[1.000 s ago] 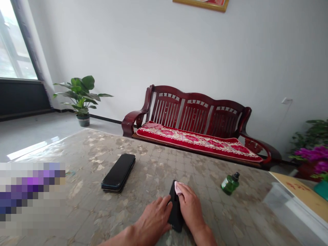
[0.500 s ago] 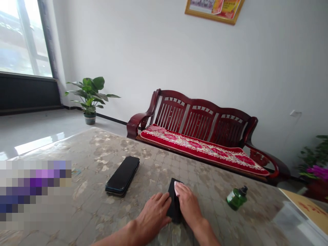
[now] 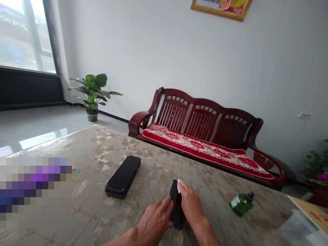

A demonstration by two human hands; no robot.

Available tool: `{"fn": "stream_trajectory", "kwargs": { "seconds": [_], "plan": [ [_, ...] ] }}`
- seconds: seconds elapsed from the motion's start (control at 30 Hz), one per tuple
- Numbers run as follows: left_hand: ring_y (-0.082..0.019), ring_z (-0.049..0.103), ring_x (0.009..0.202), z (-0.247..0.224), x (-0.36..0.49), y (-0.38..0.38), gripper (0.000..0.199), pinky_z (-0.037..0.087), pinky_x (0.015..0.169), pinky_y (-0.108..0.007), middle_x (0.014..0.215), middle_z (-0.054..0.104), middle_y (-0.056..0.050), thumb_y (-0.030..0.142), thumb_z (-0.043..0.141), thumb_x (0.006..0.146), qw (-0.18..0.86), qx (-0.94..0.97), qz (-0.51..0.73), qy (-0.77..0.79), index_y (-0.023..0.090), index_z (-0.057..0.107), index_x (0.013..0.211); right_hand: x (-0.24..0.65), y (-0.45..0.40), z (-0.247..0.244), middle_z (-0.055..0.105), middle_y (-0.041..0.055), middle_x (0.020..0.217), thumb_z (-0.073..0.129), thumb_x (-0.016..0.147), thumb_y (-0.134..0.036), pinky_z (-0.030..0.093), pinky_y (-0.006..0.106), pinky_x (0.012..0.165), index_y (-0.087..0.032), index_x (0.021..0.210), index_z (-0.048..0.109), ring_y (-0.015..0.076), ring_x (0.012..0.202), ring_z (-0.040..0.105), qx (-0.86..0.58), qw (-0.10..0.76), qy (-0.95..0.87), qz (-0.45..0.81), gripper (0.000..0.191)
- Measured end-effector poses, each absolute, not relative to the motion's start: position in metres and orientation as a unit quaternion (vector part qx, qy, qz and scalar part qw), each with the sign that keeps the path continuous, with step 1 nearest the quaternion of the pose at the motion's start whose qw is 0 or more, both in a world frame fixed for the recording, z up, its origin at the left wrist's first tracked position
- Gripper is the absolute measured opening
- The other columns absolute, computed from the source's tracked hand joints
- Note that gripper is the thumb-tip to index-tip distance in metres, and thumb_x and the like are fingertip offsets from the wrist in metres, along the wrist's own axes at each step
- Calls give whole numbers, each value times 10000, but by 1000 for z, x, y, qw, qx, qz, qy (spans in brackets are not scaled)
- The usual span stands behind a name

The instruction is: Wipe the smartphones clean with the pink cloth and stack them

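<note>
On the table before me is a black phone (image 3: 176,212), held between both hands and seemingly tipped partly onto its long edge. My left hand (image 3: 157,217) grips its left side, thumb near the lower end and fingers along the edge. Pressed to the phone's upper right side is my right hand (image 3: 191,203), its fingers closed over a small pale pink-white cloth (image 3: 179,184). Most of the cloth is hidden beneath those fingers. A stack of black phones (image 3: 124,176) lies to the left of my hands.
A green bottle (image 3: 241,204) with a dark cap stands on the right of the patterned tabletop (image 3: 87,201). Farther right lies a yellowish box or board (image 3: 311,212). Beyond the table are a wooden bench (image 3: 202,116) and a potted plant (image 3: 92,92). Pixelation covers the left edge.
The phone has turned from lying flatter to standing more on its edge, showing a narrower face. My right hand with the cloth has shifted slightly to the right and down. The view has shifted slightly.
</note>
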State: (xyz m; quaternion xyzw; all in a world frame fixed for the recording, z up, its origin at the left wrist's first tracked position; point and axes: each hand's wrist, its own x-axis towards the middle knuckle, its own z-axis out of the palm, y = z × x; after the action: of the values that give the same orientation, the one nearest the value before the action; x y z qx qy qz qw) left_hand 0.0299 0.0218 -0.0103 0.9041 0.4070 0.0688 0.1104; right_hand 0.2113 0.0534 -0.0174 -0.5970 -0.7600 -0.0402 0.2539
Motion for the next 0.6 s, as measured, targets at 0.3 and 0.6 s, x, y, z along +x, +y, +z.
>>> {"fn": "stream_trajectory", "kwargs": {
  "seconds": [0.3,0.6],
  "plan": [
    [-315,622,1089,-8,31,20,521,552,886,-426,1425,495,-160,340,645,873,94,906,57,409,182,519,1354,220,14,-30,605,42,1323,414,851,-45,508,364,1003,-231,1326,582,227,1201,586,-556,226,-798,-57,538],
    [-309,659,1031,-13,31,21,564,564,869,-428,1443,474,-171,332,643,865,85,904,61,414,183,484,1385,212,48,-11,632,116,1273,347,842,-19,517,393,985,-135,1256,638,256,1169,609,-605,179,-772,-77,519]
  ]
}}
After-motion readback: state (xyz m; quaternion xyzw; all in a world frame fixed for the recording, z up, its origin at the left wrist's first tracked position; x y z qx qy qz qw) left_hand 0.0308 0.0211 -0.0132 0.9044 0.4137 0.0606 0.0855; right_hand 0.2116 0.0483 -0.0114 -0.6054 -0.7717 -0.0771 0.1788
